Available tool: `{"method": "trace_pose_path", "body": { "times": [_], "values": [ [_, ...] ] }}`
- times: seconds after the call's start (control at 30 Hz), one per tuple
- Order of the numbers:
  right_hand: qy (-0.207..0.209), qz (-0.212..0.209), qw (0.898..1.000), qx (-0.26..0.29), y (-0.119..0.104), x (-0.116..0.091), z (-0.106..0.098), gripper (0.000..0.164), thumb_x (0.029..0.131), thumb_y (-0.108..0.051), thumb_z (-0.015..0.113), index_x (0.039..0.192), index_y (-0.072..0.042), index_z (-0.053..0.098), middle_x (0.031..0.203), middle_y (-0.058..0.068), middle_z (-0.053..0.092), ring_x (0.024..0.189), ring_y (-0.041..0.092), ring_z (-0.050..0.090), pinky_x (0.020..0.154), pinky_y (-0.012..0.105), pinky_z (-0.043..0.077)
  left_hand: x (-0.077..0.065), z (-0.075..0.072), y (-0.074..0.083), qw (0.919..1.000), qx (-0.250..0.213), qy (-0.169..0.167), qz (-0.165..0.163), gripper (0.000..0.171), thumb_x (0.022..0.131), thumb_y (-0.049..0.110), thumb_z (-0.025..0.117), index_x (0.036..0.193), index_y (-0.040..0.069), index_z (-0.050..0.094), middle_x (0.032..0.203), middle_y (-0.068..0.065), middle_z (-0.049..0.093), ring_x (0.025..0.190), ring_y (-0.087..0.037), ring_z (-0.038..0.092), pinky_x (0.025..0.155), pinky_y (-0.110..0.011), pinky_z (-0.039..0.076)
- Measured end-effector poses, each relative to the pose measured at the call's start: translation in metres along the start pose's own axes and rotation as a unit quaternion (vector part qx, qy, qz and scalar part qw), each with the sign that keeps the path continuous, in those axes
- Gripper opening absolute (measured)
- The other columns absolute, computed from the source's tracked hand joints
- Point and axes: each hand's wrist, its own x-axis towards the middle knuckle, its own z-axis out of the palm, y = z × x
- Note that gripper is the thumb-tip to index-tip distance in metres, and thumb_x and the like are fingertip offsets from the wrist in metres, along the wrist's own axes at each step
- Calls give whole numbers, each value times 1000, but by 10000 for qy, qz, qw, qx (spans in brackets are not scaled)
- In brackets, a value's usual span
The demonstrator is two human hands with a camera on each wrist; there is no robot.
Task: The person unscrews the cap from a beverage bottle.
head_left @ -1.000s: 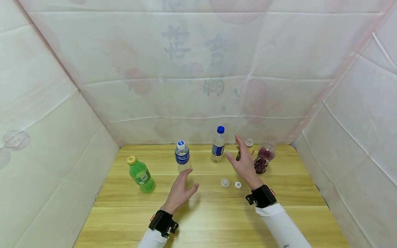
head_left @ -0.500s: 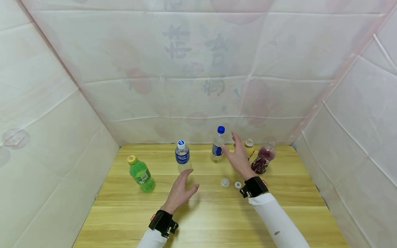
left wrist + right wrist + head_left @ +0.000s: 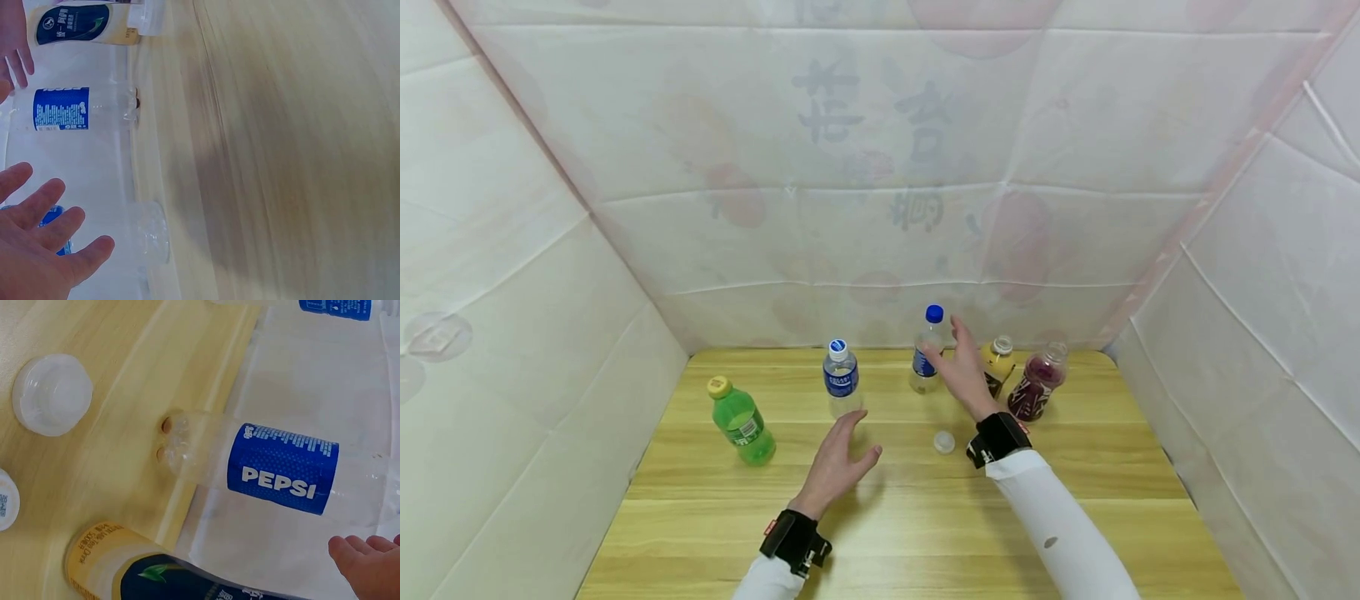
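Note:
My right hand (image 3: 964,371) reaches beside a clear Pepsi bottle (image 3: 284,469) with a blue cap (image 3: 934,313). Its fingers are extended and spread from the thumb, and nothing is in its grasp. In the right wrist view the fingertips sit close to the bottle's upper part. My left hand (image 3: 835,467) hovers over the table with fingers spread, holding nothing. Just beyond it stands a clear bottle with a blue label (image 3: 841,379) and a white cap. In the left wrist view, the left fingers (image 3: 53,219) partly cover that bottle.
An uncapped milk tea bottle (image 3: 997,360) and an uncapped dark purple bottle (image 3: 1037,383) stand at the right. A green bottle with yellow cap (image 3: 743,425) stands left. Two loose caps lie on the table: a translucent one (image 3: 944,442) and a small white one (image 3: 6,499).
My right hand has moved left from in front of the milk tea bottle to the Pepsi bottle, uncovering the milk tea bottle; its wrist now hides the small white cap. The left hand is still.

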Motion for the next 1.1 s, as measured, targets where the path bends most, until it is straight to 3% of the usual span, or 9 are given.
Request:
{"method": "trace_pose_path", "body": {
  "times": [0.2,0.47,0.8,1.1],
  "values": [
    [-8,121,9998,-168,1,5,0,96,98,-52,67,166,-9,14,168,20,23,153,39,26,120,57,30,-1,2,-2,10000,-35,-18,-26,68,94,35,73,149,3,48,151,-17,51,136,-40,50,110,-58,44],
    [-60,197,9996,-203,-1,15,1,94,99,-42,68,164,-2,13,168,25,21,153,41,25,121,55,30,-3,3,-2,10000,-66,9,42,68,94,35,73,149,4,49,150,-18,52,135,-40,51,109,-58,45],
    [-48,342,9978,-571,0,24,2,89,102,-40,65,164,-1,15,167,24,24,152,38,27,123,53,27,-3,4,0,9999,-154,-9,25,68,93,33,74,149,4,49,151,-16,51,137,-38,50,110,-57,44],
    [-125,271,9983,-505,4,29,3,85,102,-38,66,163,0,20,162,26,33,149,40,34,120,54,32,-3,6,2,9998,-203,-25,65,69,94,34,73,150,3,48,152,-16,50,138,-38,48,111,-57,43]
  ]
}}
